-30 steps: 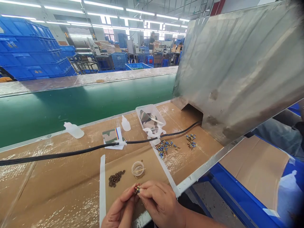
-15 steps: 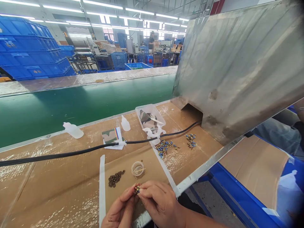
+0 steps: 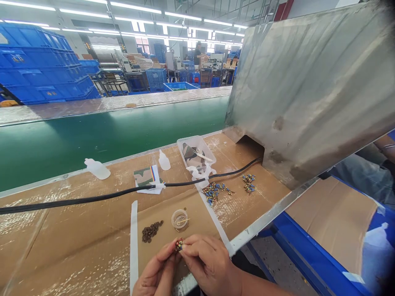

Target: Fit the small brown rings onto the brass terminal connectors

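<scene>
My left hand (image 3: 157,267) and my right hand (image 3: 206,263) meet at the fingertips at the bottom of the view. Both pinch a small blue-and-yellow part with a brown ring (image 3: 179,245), likely a terminal. Just above them stand a small clear cup (image 3: 180,220) with a thin wire-like item in it and a heap of brown rings (image 3: 151,231). Further up, on the cardboard, lie two loose piles of blue-and-yellow parts (image 3: 212,194) (image 3: 248,183).
Cardboard covers the bench (image 3: 77,246). A black cable (image 3: 92,195) crosses it, near a clear plastic tray (image 3: 196,153), white squeeze bottles (image 3: 97,169) (image 3: 164,160) and a camouflage-printed card (image 3: 144,176). Behind lie a green conveyor belt (image 3: 92,142) and a steel panel (image 3: 308,90).
The whole view has shifted very slightly. My hands stay together on the small part, and nothing on the bench has visibly moved.
</scene>
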The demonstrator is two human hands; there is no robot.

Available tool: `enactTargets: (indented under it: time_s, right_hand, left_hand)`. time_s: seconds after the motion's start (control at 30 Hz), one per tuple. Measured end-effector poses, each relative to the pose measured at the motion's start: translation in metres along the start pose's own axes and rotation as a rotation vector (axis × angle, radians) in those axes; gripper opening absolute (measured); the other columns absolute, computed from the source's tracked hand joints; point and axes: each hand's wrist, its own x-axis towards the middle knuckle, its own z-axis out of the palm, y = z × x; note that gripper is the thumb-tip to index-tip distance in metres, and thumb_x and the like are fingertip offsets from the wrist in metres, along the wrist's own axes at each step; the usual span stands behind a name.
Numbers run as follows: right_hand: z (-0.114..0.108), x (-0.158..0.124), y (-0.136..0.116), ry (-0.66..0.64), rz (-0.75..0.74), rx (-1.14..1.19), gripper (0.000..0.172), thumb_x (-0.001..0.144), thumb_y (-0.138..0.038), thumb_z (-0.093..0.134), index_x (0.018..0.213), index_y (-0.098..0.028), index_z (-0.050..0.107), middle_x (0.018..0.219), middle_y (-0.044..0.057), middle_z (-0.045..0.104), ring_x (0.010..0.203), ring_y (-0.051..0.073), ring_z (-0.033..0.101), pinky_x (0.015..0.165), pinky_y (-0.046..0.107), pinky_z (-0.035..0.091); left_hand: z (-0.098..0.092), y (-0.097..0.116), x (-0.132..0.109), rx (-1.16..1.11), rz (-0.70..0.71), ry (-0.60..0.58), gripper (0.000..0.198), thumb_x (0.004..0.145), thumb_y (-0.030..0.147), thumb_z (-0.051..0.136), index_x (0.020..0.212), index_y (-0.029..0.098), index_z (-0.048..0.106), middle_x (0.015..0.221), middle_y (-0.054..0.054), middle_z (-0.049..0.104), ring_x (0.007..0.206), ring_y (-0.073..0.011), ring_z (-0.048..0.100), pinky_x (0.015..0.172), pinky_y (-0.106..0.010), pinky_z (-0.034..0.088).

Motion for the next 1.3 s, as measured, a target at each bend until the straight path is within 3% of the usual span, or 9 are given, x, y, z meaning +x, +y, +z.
enactTargets:
  time_s: [0.57, 0.67, 0.77, 0.93, 1.03, 1.3]
  right_hand:
    - [-0.002, 0.003, -0.002, -0.021, 0.079, 0.093, 0.011, 0.086, -0.009, 0.057, 0.089, -0.019, 0.059, 0.089, 0.005, 0.070, 0.085, 0.015, 0.066, 0.076, 0.023, 0.050]
    - [-0.004, 0.007, -0.005, -0.017, 0.209, 0.197, 0.008, 0.084, -0.010, 0.058, 0.085, -0.018, 0.061, 0.086, 0.006, 0.069, 0.083, 0.016, 0.066, 0.075, 0.024, 0.051]
    - [-0.004, 0.012, -0.008, -0.010, 0.483, 0.372, 0.003, 0.082, -0.016, 0.061, 0.079, -0.016, 0.061, 0.083, 0.007, 0.069, 0.078, 0.018, 0.067, 0.071, 0.027, 0.053]
    - [-0.004, 0.023, -0.012, -0.027, 0.894, 0.685, 0.018, 0.076, -0.027, 0.069, 0.073, -0.016, 0.055, 0.065, 0.003, 0.067, 0.064, 0.019, 0.068, 0.065, 0.030, 0.054]
    - [-0.005, 0.028, -0.014, -0.010, 0.961, 0.665, 0.023, 0.071, -0.027, 0.073, 0.071, -0.016, 0.053, 0.062, 0.000, 0.065, 0.061, 0.018, 0.068, 0.062, 0.028, 0.053]
    - [-0.004, 0.029, -0.016, -0.026, 0.946, 0.551, 0.021, 0.075, -0.030, 0.067, 0.069, -0.018, 0.051, 0.061, 0.001, 0.065, 0.060, 0.019, 0.068, 0.059, 0.028, 0.054]
  left_hand:
    - [-0.001, -0.001, 0.000, -0.023, -0.028, -0.003, 0.031, 0.060, 0.036, 0.081, 0.087, 0.022, 0.077, 0.098, -0.008, 0.076, 0.098, -0.0236, 0.067, 0.091, -0.029, 0.046]
    - [0.004, 0.002, -0.002, -0.037, -0.028, -0.002, 0.032, 0.058, 0.037, 0.081, 0.086, 0.021, 0.077, 0.095, -0.008, 0.077, 0.093, -0.0239, 0.068, 0.089, -0.029, 0.047]
    - [0.006, 0.004, -0.003, -0.070, -0.021, -0.012, 0.033, 0.057, 0.038, 0.082, 0.084, 0.021, 0.077, 0.091, -0.009, 0.077, 0.088, -0.0245, 0.070, 0.086, -0.030, 0.050]
    - [0.002, -0.002, -0.002, -0.022, 0.003, -0.012, 0.032, 0.060, 0.041, 0.079, 0.085, 0.022, 0.077, 0.095, -0.009, 0.076, 0.089, -0.0259, 0.070, 0.091, -0.035, 0.046]
    - [-0.002, -0.007, -0.001, 0.035, 0.044, -0.006, 0.031, 0.063, 0.042, 0.077, 0.087, 0.023, 0.077, 0.100, -0.008, 0.075, 0.096, -0.0268, 0.068, 0.095, -0.037, 0.043]
    - [-0.010, -0.008, -0.001, 0.245, 0.155, -0.087, 0.028, 0.075, 0.041, 0.066, 0.097, 0.026, 0.075, 0.111, -0.008, 0.072, 0.109, -0.0280, 0.061, 0.102, -0.041, 0.036]
